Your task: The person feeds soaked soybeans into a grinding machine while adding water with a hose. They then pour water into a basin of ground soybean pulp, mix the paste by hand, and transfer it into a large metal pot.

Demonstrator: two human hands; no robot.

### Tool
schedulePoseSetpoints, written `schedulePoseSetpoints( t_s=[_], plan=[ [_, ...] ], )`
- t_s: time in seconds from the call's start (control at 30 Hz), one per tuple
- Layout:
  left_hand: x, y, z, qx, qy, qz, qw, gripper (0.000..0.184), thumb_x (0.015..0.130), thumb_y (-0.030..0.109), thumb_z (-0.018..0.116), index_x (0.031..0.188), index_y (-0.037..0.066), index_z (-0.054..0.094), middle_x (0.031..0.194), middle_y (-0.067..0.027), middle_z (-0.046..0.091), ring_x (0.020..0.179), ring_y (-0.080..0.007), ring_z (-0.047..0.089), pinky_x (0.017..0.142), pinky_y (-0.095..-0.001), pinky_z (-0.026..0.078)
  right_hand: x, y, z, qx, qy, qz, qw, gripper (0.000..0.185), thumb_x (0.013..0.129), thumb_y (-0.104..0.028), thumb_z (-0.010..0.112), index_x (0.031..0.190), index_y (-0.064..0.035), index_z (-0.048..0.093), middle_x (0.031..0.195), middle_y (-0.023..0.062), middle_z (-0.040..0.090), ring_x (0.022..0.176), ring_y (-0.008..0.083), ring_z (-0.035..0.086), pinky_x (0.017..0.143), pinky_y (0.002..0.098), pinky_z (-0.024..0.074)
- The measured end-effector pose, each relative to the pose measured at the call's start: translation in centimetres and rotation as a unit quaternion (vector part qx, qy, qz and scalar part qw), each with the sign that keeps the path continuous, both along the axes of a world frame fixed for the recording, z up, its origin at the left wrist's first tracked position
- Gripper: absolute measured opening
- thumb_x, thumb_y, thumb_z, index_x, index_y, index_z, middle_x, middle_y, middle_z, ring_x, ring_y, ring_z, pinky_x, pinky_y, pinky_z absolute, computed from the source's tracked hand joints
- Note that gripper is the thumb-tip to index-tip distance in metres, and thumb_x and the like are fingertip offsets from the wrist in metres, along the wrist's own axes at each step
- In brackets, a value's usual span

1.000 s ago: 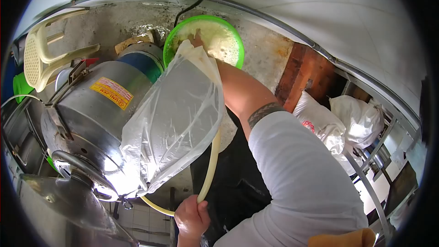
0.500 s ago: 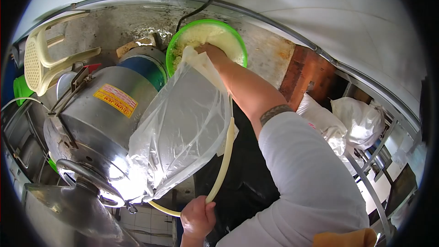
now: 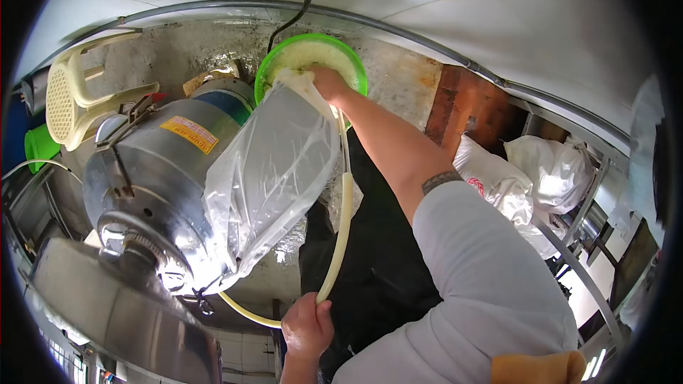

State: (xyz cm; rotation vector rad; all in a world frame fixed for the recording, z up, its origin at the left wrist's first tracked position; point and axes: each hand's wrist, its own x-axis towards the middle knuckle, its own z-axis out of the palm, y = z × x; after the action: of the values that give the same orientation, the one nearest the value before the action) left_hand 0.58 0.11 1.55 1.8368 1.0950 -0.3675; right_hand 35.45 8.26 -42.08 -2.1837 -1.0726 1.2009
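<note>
Hose [image 3: 337, 249] in the closed left hand [image 3: 304, 326], fingers wrapped around it and thumb uppermost. The right hand [image 3: 331, 85] is at the near rim of the bowl [image 3: 261, 75], its fingertips beside the upper end of the bag [image 3: 274, 142]; whether they pinch the plastic or merely touch it cannot be told.

State of the work, as judged from the view: handling at the bowl appears under way. The bowl already holds a broad, pale yellow mass [image 3: 320, 51]; whether anything flows through the hose, and how much is left to do, cannot be determined.

The hose is cream-coloured and smooth, curving from near the bag's lower end, through the left hand, and upward to a thinner section near the right wrist; its outlet is not visible. The bag is translucent, creased and puffed out, slanting from the bowl down to the bright mouth of the drum [image 3: 160, 163]; its attachment there is unclear. The bowl is round and bright green, standing on a stained grey surface [image 3: 398, 64].

Farther out: left, a plastic chair [image 3: 62, 103]; lower left, a steel vessel [image 3: 121, 313]; right, white sacks [image 3: 491, 174] beside a brown board [image 3: 466, 110]; above, a pipe [image 3: 213, 6] along the wall [image 3: 498, 14].
</note>
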Motion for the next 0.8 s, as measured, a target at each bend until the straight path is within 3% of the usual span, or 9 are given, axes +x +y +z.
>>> schedulePoseSetpoints(
  t_s=[0.07,0.2,0.33,0.4,0.43,0.5,0.57,0.63,0.8],
  plan=[
    [-0.4,0.0,1.3,0.011,-0.008,-0.010,1.000,0.022,0.102,0.022,0.062,0.101,0.000,0.065,0.076,-0.0212,0.062,0.067,-0.0453,0.061,0.059,-0.0496,0.048,0.4,-0.3,4.6,-0.043,0.061,-0.201,0.977,0.065,0.085,-0.035,0.080,0.142,-0.0126,0.061,0.138,0.0206,0.065,0.124,0.0393,0.064,0.104,0.0427,0.0508],
    [-1.8,-0.7,3.7,0.035,-0.024,-0.018,0.999,0.024,0.102,0.026,0.061,0.099,0.002,0.063,0.074,-0.0205,0.062,0.065,-0.0448,0.062,0.057,-0.0508,0.049,1.4,-0.2,8.7,-0.034,0.342,-0.273,0.898,0.078,0.088,-0.036,0.081,0.156,-0.0156,0.047,0.153,0.0107,0.052,0.133,0.0334,0.054,0.091,0.0512,0.0547],
    [-3.5,-1.1,6.8,0.044,-0.028,-0.021,0.998,0.025,0.103,0.025,0.060,0.101,0.001,0.065,0.079,-0.0220,0.064,0.069,-0.0460,0.064,0.061,-0.0502,0.051,1.7,-1.7,13.6,-0.050,0.317,-0.320,0.891,0.074,0.091,-0.033,0.078,0.156,-0.0141,0.047,0.146,0.0115,0.058,0.123,0.0288,0.061,0.087,0.0491,0.0560],
    [-4.5,-1.3,8.6,0.047,-0.033,-0.017,0.998,0.025,0.103,0.025,0.060,0.101,0.001,0.065,0.078,-0.0219,0.064,0.069,-0.0462,0.064,0.061,-0.0503,0.051,0.5,-3.3,13.2,0.008,0.372,-0.367,0.852,0.044,0.091,-0.028,0.075,0.130,-0.0092,0.066,0.114,0.0116,0.071,0.085,0.0247,0.068,0.063,0.0474,0.0562],
    [-4.9,-1.4,9.6,0.045,-0.031,-0.014,0.998,0.025,0.103,0.026,0.059,0.101,0.001,0.065,0.077,-0.0217,0.064,0.069,-0.0465,0.064,0.061,-0.0503,0.051,-0.2,-3.8,13.4,0.016,0.368,-0.363,0.856,0.044,0.091,-0.028,0.075,0.130,-0.0092,0.066,0.114,0.0116,0.071,0.085,0.0247,0.068,0.063,0.0474,0.0562],
    [-6.2,-1.6,11.0,0.070,-0.064,-0.012,0.995,0.025,0.103,0.028,0.061,0.097,0.003,0.064,0.075,-0.0205,0.063,0.067,-0.0455,0.063,0.059,-0.0513,0.050,-1.4,-4.2,13.8,0.001,0.325,-0.462,0.825,0.017,0.091,-0.024,0.072,0.098,-0.0086,0.068,0.085,0.0066,0.067,0.061,0.0179,0.057,0.049,0.0372,0.0476],
    [-7.5,-1.6,13.5,0.097,-0.093,-0.007,0.991,0.026,0.102,0.029,0.062,0.093,0.005,0.063,0.072,-0.0194,0.062,0.065,-0.0445,0.063,0.056,-0.0522,0.049,-0.8,-5.4,14.4,-0.028,0.278,-0.380,0.882,0.013,0.092,-0.016,0.068,0.083,-0.0104,0.060,0.073,0.0027,0.056,0.058,0.0153,0.053,0.053,0.0315,0.0483],
    [-8.9,-1.4,16.7,0.052,-0.113,-0.005,0.992,0.027,0.102,0.030,0.062,0.090,0.006,0.063,0.073,-0.0190,0.062,0.066,-0.0446,0.063,0.057,-0.0522,0.049,-2.0,-5.7,21.7,0.043,0.396,-0.454,0.797,0.014,0.091,-0.013,0.064,0.078,-0.0107,0.059,0.067,0.0030,0.054,0.055,0.0137,0.051,0.048,0.0313,0.0410],
    [-15.0,-2.0,24.7,0.089,-0.135,0.056,0.985,0.027,0.102,0.030,0.062,0.088,0.006,0.061,0.070,-0.0191,0.061,0.066,-0.0461,0.062,0.058,-0.0523,0.049,-7.5,-4.4,44.2,0.128,0.432,-0.401,0.798,0.017,0.090,-0.017,0.070,0.078,-0.0118,0.059,0.069,-0.0011,0.055,0.056,0.0111,0.051,0.049,0.0262,0.0401]
  ],
)
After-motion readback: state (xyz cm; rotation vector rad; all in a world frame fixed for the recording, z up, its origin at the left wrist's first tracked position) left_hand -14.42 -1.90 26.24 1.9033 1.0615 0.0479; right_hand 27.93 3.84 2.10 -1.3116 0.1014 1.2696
